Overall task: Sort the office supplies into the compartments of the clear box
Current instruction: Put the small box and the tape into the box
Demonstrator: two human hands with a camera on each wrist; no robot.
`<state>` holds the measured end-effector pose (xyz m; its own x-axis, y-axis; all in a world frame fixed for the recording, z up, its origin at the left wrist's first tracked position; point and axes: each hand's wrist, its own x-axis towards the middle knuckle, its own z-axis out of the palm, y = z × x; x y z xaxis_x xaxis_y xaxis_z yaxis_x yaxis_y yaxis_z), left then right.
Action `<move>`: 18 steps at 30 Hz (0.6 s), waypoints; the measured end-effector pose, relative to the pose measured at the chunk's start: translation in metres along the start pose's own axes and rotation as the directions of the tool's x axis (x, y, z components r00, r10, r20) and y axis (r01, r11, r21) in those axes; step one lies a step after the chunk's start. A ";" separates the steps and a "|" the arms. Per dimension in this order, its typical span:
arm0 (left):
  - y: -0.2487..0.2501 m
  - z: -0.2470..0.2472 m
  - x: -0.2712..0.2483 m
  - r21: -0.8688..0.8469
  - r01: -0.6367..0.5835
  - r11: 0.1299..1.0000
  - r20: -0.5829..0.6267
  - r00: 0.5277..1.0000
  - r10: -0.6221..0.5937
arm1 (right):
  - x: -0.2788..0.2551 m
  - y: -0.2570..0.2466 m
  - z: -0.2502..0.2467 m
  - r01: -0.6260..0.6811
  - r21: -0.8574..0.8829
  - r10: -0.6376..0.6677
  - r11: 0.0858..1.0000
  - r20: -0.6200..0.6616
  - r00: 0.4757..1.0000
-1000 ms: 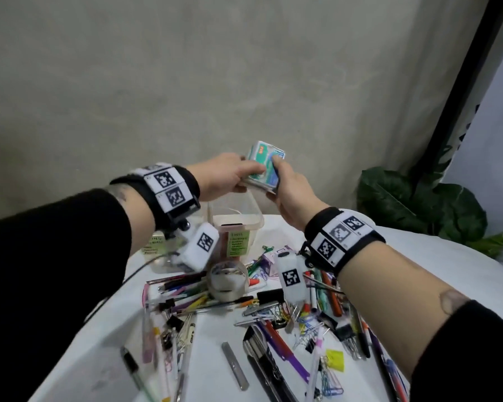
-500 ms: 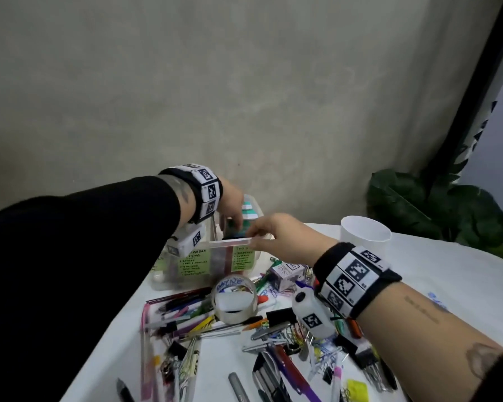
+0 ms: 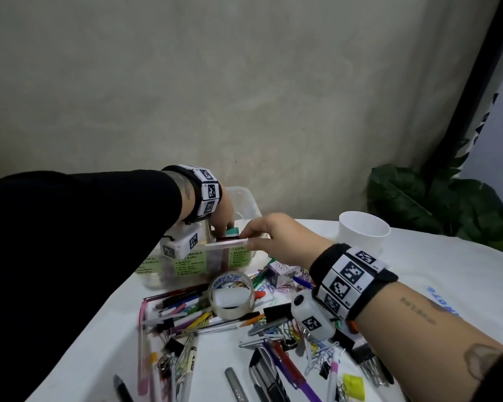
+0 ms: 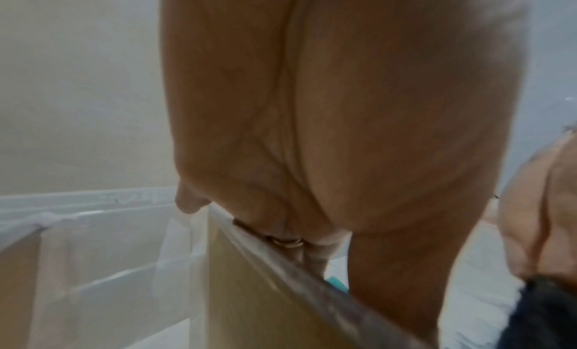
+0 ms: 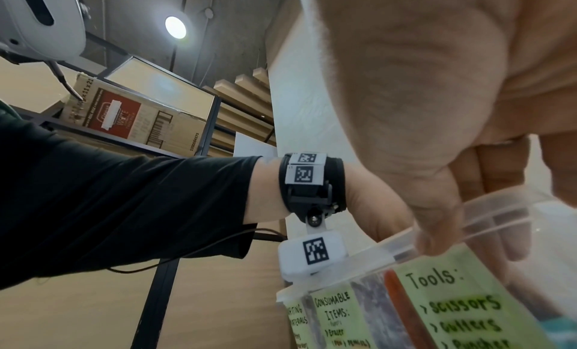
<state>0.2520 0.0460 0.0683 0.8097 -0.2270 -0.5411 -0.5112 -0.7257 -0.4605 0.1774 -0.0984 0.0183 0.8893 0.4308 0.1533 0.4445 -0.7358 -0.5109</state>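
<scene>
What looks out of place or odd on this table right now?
Nothing looks damaged or spilled. The oddity is the mess: pens, clips and a tape roll lie in an unsorted heap in front of the clear box. Its labelled compartments look mostly unfilled, while the left hand lowers a teal item into the Tools section.

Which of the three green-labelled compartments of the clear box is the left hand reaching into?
The rightmost compartment, behind the green label headed "Tools". The left hand lowers a teal-topped packet there; the "Consumable items" label sits further left.
</scene>
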 end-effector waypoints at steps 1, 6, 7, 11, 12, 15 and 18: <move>0.001 0.000 0.000 0.025 -0.010 1.000 0.018 1.000 0.009 | 0.001 0.001 0.000 0.001 0.003 -0.001 1.000 0.000 1.000; -0.003 -0.005 -0.007 -0.062 0.034 0.998 -0.002 0.999 -0.034 | 0.008 0.000 -0.001 0.004 -0.025 -0.005 1.000 -0.008 1.000; -0.006 -0.008 -0.011 -0.143 0.029 0.989 -0.047 0.998 -0.036 | 0.009 0.001 -0.001 -0.004 -0.030 0.003 1.000 -0.016 1.000; -0.014 -0.013 -0.030 -0.522 -0.108 0.846 -0.127 0.991 0.048 | 0.008 0.007 -0.006 -0.034 0.218 0.060 0.975 -0.113 0.992; -0.014 -0.010 -0.035 -0.587 -0.138 0.798 -0.115 0.990 0.086 | 0.008 0.011 -0.009 -0.036 0.306 0.092 0.951 -0.171 0.981; -0.006 0.005 -0.050 -0.573 -0.199 0.795 -0.120 0.980 0.158 | 0.013 0.033 -0.024 -0.194 0.427 0.326 0.883 -0.260 0.909; 0.006 0.028 -0.054 -0.333 -0.207 0.920 -0.240 0.962 0.129 | 0.005 0.051 -0.031 -0.463 -0.036 0.464 0.886 0.055 0.884</move>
<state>0.1974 0.0717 0.0748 0.7822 -0.4683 -0.4109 -0.5417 -0.8370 -0.0775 0.2083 -0.1504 0.0193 0.9867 0.0679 -0.1478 -0.0141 -0.8698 -0.4932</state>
